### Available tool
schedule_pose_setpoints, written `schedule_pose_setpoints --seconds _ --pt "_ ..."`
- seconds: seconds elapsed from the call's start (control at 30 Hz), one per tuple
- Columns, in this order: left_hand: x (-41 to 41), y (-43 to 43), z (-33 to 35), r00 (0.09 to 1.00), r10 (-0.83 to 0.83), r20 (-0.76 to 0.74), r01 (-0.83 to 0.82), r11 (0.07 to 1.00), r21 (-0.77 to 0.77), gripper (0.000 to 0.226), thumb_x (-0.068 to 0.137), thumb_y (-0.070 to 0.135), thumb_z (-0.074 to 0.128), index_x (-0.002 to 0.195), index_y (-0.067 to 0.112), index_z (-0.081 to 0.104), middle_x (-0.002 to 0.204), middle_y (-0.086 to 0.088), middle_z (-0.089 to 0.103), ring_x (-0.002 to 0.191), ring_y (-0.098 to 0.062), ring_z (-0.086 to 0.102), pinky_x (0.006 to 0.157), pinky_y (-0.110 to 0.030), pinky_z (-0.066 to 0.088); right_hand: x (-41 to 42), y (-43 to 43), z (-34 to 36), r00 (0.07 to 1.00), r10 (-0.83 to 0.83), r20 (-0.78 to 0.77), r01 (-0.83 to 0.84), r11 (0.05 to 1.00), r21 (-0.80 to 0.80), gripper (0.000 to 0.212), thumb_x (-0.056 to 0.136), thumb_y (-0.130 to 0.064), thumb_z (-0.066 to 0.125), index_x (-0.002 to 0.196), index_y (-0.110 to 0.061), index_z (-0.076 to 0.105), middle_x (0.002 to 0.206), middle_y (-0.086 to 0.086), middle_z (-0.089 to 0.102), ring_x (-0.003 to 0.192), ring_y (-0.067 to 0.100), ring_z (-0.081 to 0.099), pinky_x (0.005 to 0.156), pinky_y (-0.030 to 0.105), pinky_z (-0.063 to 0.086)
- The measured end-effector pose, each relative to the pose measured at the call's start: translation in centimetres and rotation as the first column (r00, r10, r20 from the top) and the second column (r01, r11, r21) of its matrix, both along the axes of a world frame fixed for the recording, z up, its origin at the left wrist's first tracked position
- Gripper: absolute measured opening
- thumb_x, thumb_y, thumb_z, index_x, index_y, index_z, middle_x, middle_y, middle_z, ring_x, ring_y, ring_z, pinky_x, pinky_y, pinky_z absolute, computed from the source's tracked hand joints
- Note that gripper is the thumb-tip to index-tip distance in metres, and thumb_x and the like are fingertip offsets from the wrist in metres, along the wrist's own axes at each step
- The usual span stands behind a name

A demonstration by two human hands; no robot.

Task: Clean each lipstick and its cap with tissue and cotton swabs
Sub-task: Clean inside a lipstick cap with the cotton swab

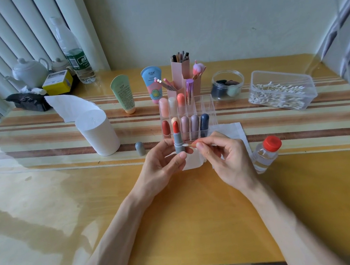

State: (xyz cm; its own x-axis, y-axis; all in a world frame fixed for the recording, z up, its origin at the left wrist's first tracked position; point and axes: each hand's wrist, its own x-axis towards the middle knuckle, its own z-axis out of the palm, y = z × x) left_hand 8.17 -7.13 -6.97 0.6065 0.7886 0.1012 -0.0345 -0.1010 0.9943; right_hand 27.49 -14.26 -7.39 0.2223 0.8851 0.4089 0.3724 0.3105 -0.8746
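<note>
Left hand [165, 161] grips the grey lipstick [178, 141] upright; right hand [222, 155] pinches a cotton swab [189, 145]: best dab gently, clear of the red bullet

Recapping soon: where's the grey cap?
Head view: the grey cap stands on the table, left of centre, between the tissue roll and the left hand.
</note>
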Motion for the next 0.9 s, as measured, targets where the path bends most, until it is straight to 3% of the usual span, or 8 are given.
schedule_pose_setpoints --seconds 0.13,0.2,0.3,0.4,0.53,0.7,0.9 --pt "0.04 0.11 -0.22 1.000 -0.002 0.013 0.002 1.000 0.006 0.025 0.103 0.012 0.060 0.124 -0.003 0.064 0.107 -0.008 0.075 0.076 -0.018 0.059 0.077 -0.028 0.057 0.24 0.05 -0.04 1.000 -0.012 0.006 0.012 1.000 0.005 0.014 0.101 -0.012 0.069 0.108 -0.007 0.080 0.081 -0.006 0.064 0.074 0.012 0.060 0.069 0.023 0.048" --pt "0.01 0.18 -0.35 1.000 -0.020 0.005 0.019 0.999 0.037 0.025 0.105 0.015 0.058 0.123 0.000 0.067 0.093 -0.008 0.069 0.074 -0.015 0.057 0.070 -0.023 0.051 0.29 0.03 -0.04 1.000 -0.016 0.014 0.016 1.000 0.010 0.014 0.101 -0.011 0.069 0.109 -0.006 0.080 0.081 -0.008 0.063 0.074 0.010 0.059 0.069 0.020 0.047" --pt "0.04 0.25 -0.27 0.999 -0.035 0.000 0.035 0.998 0.055 0.026 0.107 0.016 0.056 0.125 0.002 0.068 0.092 -0.018 0.064 0.075 -0.013 0.055 0.068 -0.023 0.045 0.11 0.02 0.11 1.000 -0.017 0.018 0.017 1.000 0.012 0.016 0.101 -0.012 0.068 0.111 -0.007 0.080 0.081 -0.014 0.062 0.074 0.008 0.059 0.069 0.016 0.046" --pt "0.19 0.23 -0.25 1.000 -0.003 0.004 0.003 0.997 0.074 0.025 0.102 0.016 0.063 0.121 0.002 0.071 0.096 -0.002 0.071 0.078 -0.008 0.061 0.072 -0.023 0.051 -0.07 -0.03 0.29 1.000 -0.014 0.018 0.014 1.000 0.011 0.016 0.100 -0.014 0.069 0.111 -0.011 0.080 0.081 -0.012 0.064 0.075 0.009 0.061 0.069 0.016 0.047" --pt "0.13 0.48 -0.47 1.000 -0.003 -0.018 0.005 0.994 0.113 0.017 0.101 0.010 0.065 0.110 -0.002 0.072 0.081 0.009 0.067 0.066 -0.009 0.053 0.064 -0.019 0.045 -0.21 -0.16 0.38 1.000 -0.007 0.025 0.007 1.000 0.015 0.015 0.100 -0.013 0.069 0.110 -0.012 0.080 0.081 -0.002 0.065 0.075 0.010 0.060 0.068 0.018 0.048" --pt "0.16 0.41 -0.43 0.997 0.031 0.077 -0.031 1.000 -0.002 0.030 0.096 0.007 0.069 0.117 -0.010 0.057 0.102 -0.015 0.078 0.069 -0.025 0.057 0.064 -0.025 0.053 -0.10 -0.03 0.19 1.000 -0.014 0.006 0.014 1.000 0.016 0.014 0.100 -0.012 0.069 0.109 -0.010 0.080 0.082 -0.003 0.066 0.076 0.014 0.062 0.069 0.026 0.051" --pt "0.09 0.59 -0.61 0.996 0.041 0.083 -0.041 0.999 0.004 0.026 0.094 0.008 0.071 0.110 -0.009 0.058 0.103 -0.016 0.079 0.070 -0.029 0.058 0.065 -0.026 0.056 -0.22 -0.18 0.34 1.000 -0.009 -0.006 0.009 1.000 0.017 0.013 0.100 -0.014 0.069 0.108 -0.012 0.080 0.081 0.000 0.065 0.075 0.013 0.061 0.068 0.026 0.051"
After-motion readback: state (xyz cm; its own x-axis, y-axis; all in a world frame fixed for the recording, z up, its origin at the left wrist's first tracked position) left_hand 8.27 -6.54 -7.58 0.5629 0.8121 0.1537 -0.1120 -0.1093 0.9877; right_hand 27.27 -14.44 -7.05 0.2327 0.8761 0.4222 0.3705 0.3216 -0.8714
